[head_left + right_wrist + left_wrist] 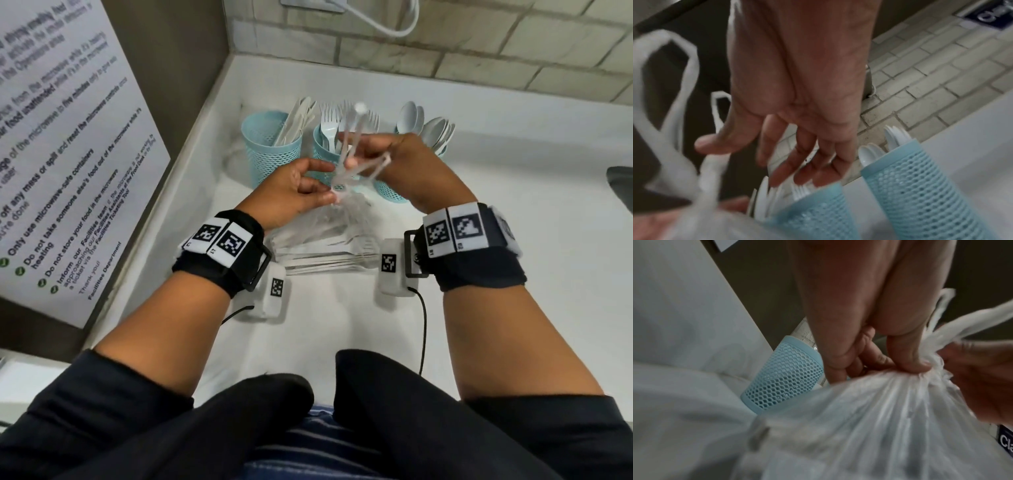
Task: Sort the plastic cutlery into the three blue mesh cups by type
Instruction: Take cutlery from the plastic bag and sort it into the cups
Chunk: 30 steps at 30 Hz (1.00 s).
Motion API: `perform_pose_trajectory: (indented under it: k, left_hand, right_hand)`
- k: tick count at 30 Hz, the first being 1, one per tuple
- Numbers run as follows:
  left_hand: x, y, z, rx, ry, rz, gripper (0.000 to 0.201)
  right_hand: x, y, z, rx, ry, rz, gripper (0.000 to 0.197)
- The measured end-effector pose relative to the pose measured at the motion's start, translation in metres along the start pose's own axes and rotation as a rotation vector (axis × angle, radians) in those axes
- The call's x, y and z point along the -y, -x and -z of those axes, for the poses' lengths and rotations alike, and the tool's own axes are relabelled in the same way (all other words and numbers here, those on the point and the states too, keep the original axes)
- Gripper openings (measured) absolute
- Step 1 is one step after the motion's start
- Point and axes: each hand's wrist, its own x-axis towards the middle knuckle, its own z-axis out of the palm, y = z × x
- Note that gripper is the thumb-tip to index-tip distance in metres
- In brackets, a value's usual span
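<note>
Three blue mesh cups stand in a row by the back wall: knives [270, 150] on the left, forks [323, 147] in the middle, spoons [394, 192] on the right. In front of them a clear plastic bag [342, 219] lies on the white counter with more white cutlery [325, 255] inside. My left hand [301, 188] pinches the bag's gathered neck [920, 369]. My right hand [411, 164] hovers beside it, fingers loosely extended [797, 162], thumb against the blurred handle loops [356, 116].
A dark panel with a printed notice [68, 154] rises at the left edge of the counter [513, 274]. A tiled wall [445, 51] and a white cable [394, 24] are behind the cups. A dark object [621, 185] sits at the far right.
</note>
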Motion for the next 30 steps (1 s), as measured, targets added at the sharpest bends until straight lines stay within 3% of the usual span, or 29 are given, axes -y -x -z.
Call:
perform_pose_trajectory:
  k: [3,6,9,15,21,25,30]
  left_hand:
    - [0.000,0.000,0.002,0.003,0.015,-0.005,0.034]
    - [0.001,0.001,-0.001,-0.028,0.049,-0.020,0.034]
    - [0.001,0.002,-0.004,-0.059,0.024,-0.041,0.031]
    - [-0.002,0.007,0.012,-0.117,0.015,-0.032,0.026]
    - [-0.010,0.002,-0.005,-0.117,0.053,-0.034,0.035]
    - [-0.012,0.004,0.006,-0.148,0.044,-0.014,0.033]
    - [-0.020,0.002,-0.008,-0.141,0.029,-0.036,0.041]
  right_hand:
    - [-0.015,0.004,0.005,0.119,0.145,-0.230,0.029]
    - [-0.022,0.007,0.005,0.230,0.160,-0.312,0.022]
    - [-0.023,0.006,0.002,0.179,0.197,-0.243,0.009]
    - [-0.036,0.010,0.017,0.027,0.141,-0.208,0.018]
    - [-0.033,0.006,0.003,0.104,-0.068,-0.136,0.011]
    - [-0.036,0.009,0.015,0.025,-0.077,-0.113,0.018]
    - [-0.025,0.009,0.003,0.051,-0.144,-0.082,0.012]
